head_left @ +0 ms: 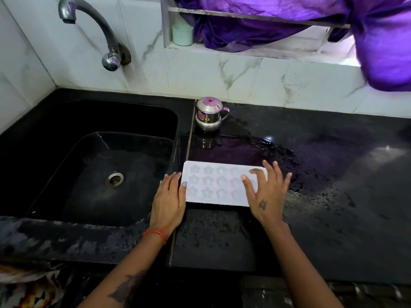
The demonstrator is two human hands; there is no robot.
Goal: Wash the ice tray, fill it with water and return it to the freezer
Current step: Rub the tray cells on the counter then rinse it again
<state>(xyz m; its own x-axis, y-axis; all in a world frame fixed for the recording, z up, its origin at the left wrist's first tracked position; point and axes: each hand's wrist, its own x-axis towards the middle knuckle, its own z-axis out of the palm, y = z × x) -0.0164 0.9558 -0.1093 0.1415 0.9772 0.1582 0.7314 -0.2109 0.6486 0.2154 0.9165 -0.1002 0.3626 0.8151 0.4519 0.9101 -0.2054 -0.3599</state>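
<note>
Your ice tray (219,183) lies flat on the wet black counter (322,196), low in the centre of the frame, just right of the sink (93,165). It's white, with star-shaped cups facing up. Your left hand (169,202) sits at the tray's left end, fingers together and laid flat, thumb touching the edge, nothing gripped. Your right hand (265,193) covers the tray's right end, fingers spread wide, resting on top rather than clamped around it. The tap (89,30) curves out at the upper left, no water visible from it. A small steel pot (210,114) stands behind the tray, well apart. Purple cloth (333,25) hangs across the upper right.
</note>
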